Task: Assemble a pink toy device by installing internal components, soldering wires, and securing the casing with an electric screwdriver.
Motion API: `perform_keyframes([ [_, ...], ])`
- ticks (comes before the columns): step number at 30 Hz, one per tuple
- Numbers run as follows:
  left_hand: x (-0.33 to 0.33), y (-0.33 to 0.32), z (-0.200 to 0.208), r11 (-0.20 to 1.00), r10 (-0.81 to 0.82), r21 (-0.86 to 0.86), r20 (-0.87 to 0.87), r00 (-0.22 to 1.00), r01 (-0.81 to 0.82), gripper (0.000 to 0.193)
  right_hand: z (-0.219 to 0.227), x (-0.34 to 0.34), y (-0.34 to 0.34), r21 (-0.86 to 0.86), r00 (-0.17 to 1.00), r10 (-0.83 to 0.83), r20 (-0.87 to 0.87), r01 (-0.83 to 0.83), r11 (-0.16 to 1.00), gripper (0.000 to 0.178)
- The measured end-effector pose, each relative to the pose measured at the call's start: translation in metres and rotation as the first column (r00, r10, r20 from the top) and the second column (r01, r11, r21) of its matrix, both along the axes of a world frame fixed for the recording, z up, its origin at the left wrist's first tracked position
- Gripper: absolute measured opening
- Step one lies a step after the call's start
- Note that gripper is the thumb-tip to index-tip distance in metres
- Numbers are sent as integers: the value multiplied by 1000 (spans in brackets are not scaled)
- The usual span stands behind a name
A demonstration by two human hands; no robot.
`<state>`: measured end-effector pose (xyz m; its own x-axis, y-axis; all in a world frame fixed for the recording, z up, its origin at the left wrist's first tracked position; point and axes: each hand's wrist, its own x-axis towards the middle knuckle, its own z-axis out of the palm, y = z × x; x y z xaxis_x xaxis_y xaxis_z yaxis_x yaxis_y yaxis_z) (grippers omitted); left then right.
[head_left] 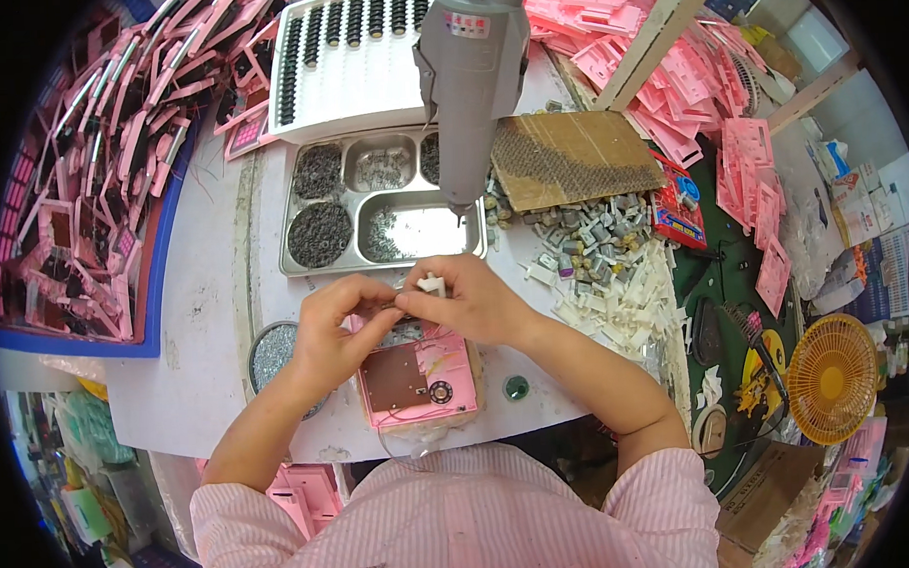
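Observation:
Both hands meet above a pink plastic housing (461, 370) lying on the table in front of me. A brown board (396, 376) and a small round black part (440, 393) are set in it, with thin wires nearby. My right hand (467, 302) is closed on a small white plastic part (432, 285) that shows between its fingers. The fingers of my left hand (346, 318) are pinched together, touching the right fingertips; whatever they hold is hidden. A grey electric screwdriver (473, 93) hangs just beyond my hands, its tip pointing down.
Beyond lies a metal compartment tray (291, 252) of screws and small black parts, with a white tray (387, 76) behind it. A blue-rimmed bin (158, 294) of pink assemblies stands left. Motors and white pieces (616, 308) are heaped right, by cardboard (575, 155) and pink shells (667, 66).

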<state>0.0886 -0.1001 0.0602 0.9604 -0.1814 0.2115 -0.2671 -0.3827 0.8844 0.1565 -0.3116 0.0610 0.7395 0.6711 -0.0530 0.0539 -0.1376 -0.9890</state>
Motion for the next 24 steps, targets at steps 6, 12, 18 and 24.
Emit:
perform_keyframes([
  [6,-15,1,3,890,-13,-434,-332,943,-141,17,-8,-10,3,217,984,46,-172,-8,976,23],
  [12,-17,13,12,877,106,-419,-312,944,-237,8,33,-38,-66,98,998,-52,21,50,994,30],
  [18,-21,36,4,926,177,-247,-388,905,-287,10,1,-80,-112,188,935,-170,-312,236,954,38],
  [24,-30,30,3,955,137,-209,-322,937,-212,18,-21,-72,-111,33,902,-313,296,318,948,25],
])
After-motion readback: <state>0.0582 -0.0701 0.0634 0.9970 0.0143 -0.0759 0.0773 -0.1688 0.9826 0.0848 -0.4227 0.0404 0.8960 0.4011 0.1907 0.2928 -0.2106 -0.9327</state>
